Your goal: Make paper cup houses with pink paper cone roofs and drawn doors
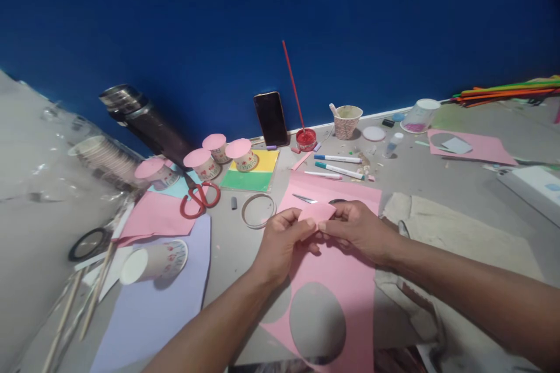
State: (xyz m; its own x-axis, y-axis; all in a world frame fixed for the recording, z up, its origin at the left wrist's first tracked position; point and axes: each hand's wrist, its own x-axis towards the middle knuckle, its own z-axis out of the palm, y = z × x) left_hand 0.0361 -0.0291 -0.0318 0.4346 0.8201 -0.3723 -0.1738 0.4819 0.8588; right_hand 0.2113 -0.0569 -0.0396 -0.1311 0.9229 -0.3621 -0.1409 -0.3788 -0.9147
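A small piece of pink paper (318, 214) is pinched between both hands, its rounded far edge showing above the fingers. My left hand (284, 239) grips its near left side with thumb and fingers. On the right side my right hand (356, 230) closes on it the same way. Beneath the hands lies a larger pink sheet (359, 297) with round holes cut out of it. Pointed scissor blades (305, 199) rest on that sheet just beyond the hands, their handles mostly hidden behind the right hand.
Paper cups topped with pink discs (201, 158) stand at the left, near red-handled scissors (199, 201) and a black flask (144, 122). A cup (153, 262) lies on a lavender sheet (153, 320). Markers (339, 171), a phone (271, 118) and a cloth (459, 233) lie around.
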